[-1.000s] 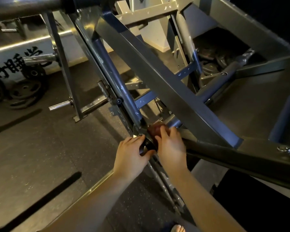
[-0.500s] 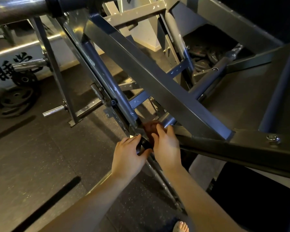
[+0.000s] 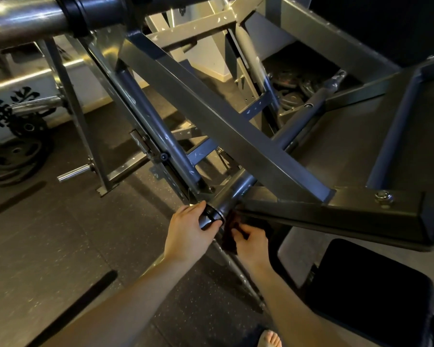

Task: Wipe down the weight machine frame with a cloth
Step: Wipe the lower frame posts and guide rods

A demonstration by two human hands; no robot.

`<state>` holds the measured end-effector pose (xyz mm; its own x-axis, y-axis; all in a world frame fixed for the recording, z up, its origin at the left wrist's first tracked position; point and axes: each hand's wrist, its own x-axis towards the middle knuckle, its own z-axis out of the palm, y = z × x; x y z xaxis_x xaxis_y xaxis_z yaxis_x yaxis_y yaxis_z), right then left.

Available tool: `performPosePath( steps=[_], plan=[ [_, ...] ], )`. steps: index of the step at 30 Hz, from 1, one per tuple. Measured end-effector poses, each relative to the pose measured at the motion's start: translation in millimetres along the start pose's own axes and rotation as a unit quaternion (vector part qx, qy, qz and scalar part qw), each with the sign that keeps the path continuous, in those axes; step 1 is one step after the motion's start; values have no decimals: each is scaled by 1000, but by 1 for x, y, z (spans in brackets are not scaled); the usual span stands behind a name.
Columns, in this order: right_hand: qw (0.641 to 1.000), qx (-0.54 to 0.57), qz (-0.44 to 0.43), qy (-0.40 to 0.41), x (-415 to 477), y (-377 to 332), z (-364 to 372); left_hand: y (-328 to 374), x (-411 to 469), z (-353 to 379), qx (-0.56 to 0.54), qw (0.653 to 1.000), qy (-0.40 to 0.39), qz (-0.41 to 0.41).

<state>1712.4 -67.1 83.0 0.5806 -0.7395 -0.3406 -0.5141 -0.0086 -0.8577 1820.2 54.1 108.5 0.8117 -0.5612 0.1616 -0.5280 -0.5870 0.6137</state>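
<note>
Since half a second ago, right hand (image 3: 252, 242) drops its pinched dark red cloth (image 3: 229, 232) to 5 o'clock under the round frame tube (image 3: 232, 196); left hand (image 3: 189, 230) keeps its grip wrapped around the tube's black end cap (image 3: 208, 217), so the underside probably gets wiped next.

Dark speckled rubber floor (image 3: 60, 246), white wall (image 3: 206, 56), weight plates (image 3: 13, 156) stacked left.

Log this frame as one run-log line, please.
left hand: grips round grey steel bar end | right hand: pinches dark reddish cloth under bar | wiping underway

A gym: steel weight machine frame (image 3: 226, 126), weight plates (image 3: 15, 156) on rubber floor (image 3: 60, 234).
</note>
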Motion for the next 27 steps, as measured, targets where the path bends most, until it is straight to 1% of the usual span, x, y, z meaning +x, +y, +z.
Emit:
performPosePath(
  steps=[2, 5, 7, 11, 13, 16, 17, 19, 21, 22, 24, 25, 26, 27],
  plan=[
    [1000, 10, 12, 3, -7, 3, -8, 0, -1, 0, 1, 1000, -5, -4],
    [995, 84, -31, 53, -9, -7, -11, 3, -2, -1, -9, 1000, 3, -2],
    [990, 121, -43, 60, -5, -20, -2, 6, -3, -3, -14, 1000, 4, -2],
    [985, 140, -38, 96, -2, -25, 17, 4, -1, -1, -10, 1000, -5, -14],
    [991, 123, -2, 59, 3, -18, 14, 3, -1, -1, -9, 1000, -8, -15],
    [997, 41, 61, -34, 20, -3, 3, 4, -3, -2, -11, 1000, -8, -12],
    [996, 15, 74, -52, 23, 3, 1, 5, -3, -2, -10, 1000, -10, -15],
    [996, -3, 72, -48, 19, 7, -5, 3, -4, -2, -12, 999, -20, -28],
    [997, 48, 57, -9, 11, 1, -10, 1, -6, -3, -21, 999, -30, -37],
    [994, 99, 53, 8, 10, -1, -10, 1, -6, -3, -22, 998, -34, -40],
    [980, 185, 66, 17, 10, -11, -6, -1, -6, -2, -19, 998, -36, -41],
    [975, 207, 80, 6, 11, -13, -3, -2, -5, -1, -15, 998, -35, -43],
    [975, 203, 88, -20, 12, -12, 0, -2, -4, -1, -13, 998, -39, -49],
    [980, 171, 90, -51, 12, -8, 1, -2, -3, -2, -20, 997, -47, -53]
  ],
)
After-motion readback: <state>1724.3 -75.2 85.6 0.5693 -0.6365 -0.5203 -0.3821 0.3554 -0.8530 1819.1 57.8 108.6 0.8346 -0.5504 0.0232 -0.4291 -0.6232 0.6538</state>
